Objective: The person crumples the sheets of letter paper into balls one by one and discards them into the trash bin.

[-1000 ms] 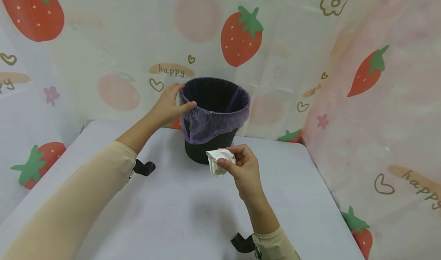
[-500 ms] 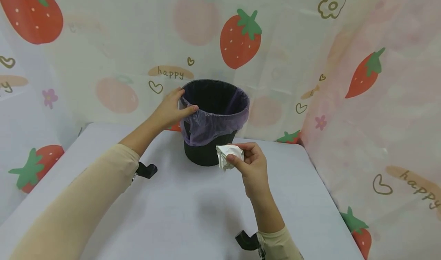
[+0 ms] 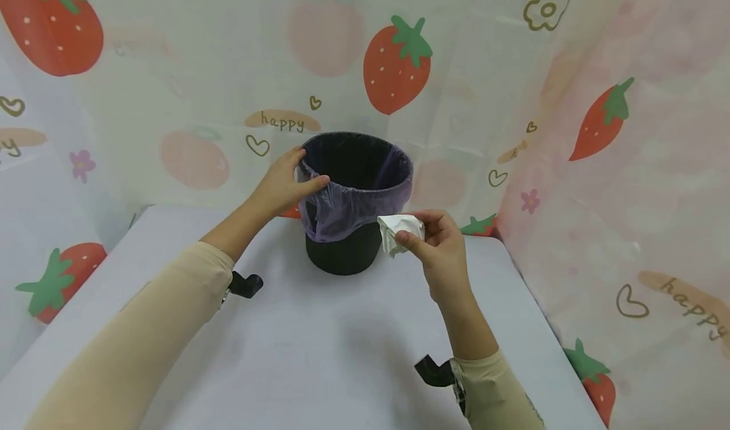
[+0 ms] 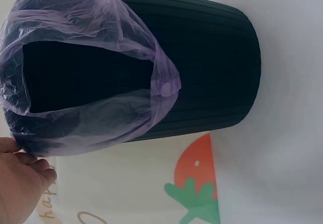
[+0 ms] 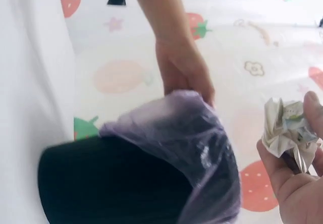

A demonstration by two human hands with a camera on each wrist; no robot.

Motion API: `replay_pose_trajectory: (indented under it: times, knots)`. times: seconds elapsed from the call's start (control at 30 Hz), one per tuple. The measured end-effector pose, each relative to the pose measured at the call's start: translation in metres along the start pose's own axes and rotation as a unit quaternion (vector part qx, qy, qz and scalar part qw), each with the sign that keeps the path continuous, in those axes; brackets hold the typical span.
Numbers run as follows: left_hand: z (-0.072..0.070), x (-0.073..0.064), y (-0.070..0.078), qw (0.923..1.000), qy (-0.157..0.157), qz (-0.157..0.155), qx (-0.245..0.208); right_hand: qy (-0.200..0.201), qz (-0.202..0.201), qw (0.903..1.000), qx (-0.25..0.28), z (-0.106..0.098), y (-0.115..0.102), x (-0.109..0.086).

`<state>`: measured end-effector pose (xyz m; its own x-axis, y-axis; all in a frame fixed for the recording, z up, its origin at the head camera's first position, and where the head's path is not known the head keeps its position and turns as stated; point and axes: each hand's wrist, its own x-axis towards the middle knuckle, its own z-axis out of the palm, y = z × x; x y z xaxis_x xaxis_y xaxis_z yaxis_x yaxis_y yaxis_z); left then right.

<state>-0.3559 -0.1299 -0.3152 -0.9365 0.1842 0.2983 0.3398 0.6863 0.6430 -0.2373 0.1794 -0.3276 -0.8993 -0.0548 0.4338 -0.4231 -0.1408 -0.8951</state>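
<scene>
A black trash can (image 3: 342, 252) stands upright at the back of the white table, its top lined with a thin purple plastic bag (image 3: 348, 211) folded over the rim. My left hand (image 3: 279, 183) grips the rim on its left side, thumb toward the front and fingers at the far side. In the left wrist view, curled fingers (image 4: 38, 169) show right at the bag's edge. Between thumb and fingers my right hand (image 3: 447, 262) pinches a crumpled piece of white paper (image 3: 401, 232), held in front of the can's right side. Printed marks show on the paper (image 5: 290, 125) in the right wrist view.
The white table (image 3: 285, 354) reaches back to a strawberry-printed curtain (image 3: 228, 69) behind the can and along both sides. A black wrist mount (image 3: 246, 285) juts from the left sleeve, and another black mount (image 3: 435, 372) from the right one.
My right hand has moved right and slightly up with the crumpled paper, from in front of the can toward its right side. My left hand stays at the rim.
</scene>
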Motion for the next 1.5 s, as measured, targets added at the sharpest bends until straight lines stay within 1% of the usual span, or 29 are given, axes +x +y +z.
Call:
replay_pose_trajectory:
  times: [0.17, 0.37, 0.53, 0.67, 0.73, 0.87, 1.0, 1.1, 1.27, 1.37, 1.5]
  knots:
    - [0.000, 0.000, 0.000, 1.0000, 0.000, -0.002, -0.004, -0.012, -0.001, 0.9998, -0.017, -0.010, -0.015, 0.018]
    - [0.001, 0.000, -0.001, 1.0000, -0.003, -0.003, -0.008, -0.054, -0.017, 0.9972, -0.049, -0.018, -0.032, 0.042]
    - [0.000, 0.001, -0.002, 0.9999, -0.007, -0.005, -0.008, -0.093, -0.039, 0.9936, -0.050, -0.019, -0.042, 0.065]
    - [-0.002, 0.002, -0.002, 0.9999, -0.005, -0.003, -0.009, -0.111, -0.044, 0.9906, -0.068, -0.018, -0.050, 0.085]
    - [-0.003, 0.002, -0.001, 0.9999, -0.005, -0.003, -0.011, -0.120, -0.043, 0.9882, -0.086, -0.017, -0.056, 0.095]
    - [-0.004, 0.002, 0.000, 0.9999, -0.006, -0.006, -0.010, -0.137, -0.041, 0.9825, -0.119, -0.015, -0.066, 0.114]
    - [-0.003, 0.001, 0.001, 0.9999, -0.009, -0.006, -0.009, -0.159, -0.041, 0.9775, -0.133, -0.012, -0.075, 0.133]
    - [-0.001, -0.001, 0.001, 0.9998, -0.015, -0.007, -0.011, -0.167, -0.036, 0.9738, -0.150, -0.011, -0.078, 0.144]
    - [0.000, -0.004, -0.001, 0.9997, -0.018, -0.010, -0.012, -0.164, -0.024, 0.9656, -0.201, -0.007, -0.076, 0.161]
    - [0.000, -0.003, -0.001, 0.9998, -0.016, -0.006, -0.013, -0.160, -0.018, 0.9594, -0.232, -0.004, -0.072, 0.172]
    - [-0.003, -0.001, 0.000, 0.9998, -0.015, -0.002, -0.011, -0.161, -0.017, 0.9466, -0.279, -0.001, -0.067, 0.189]
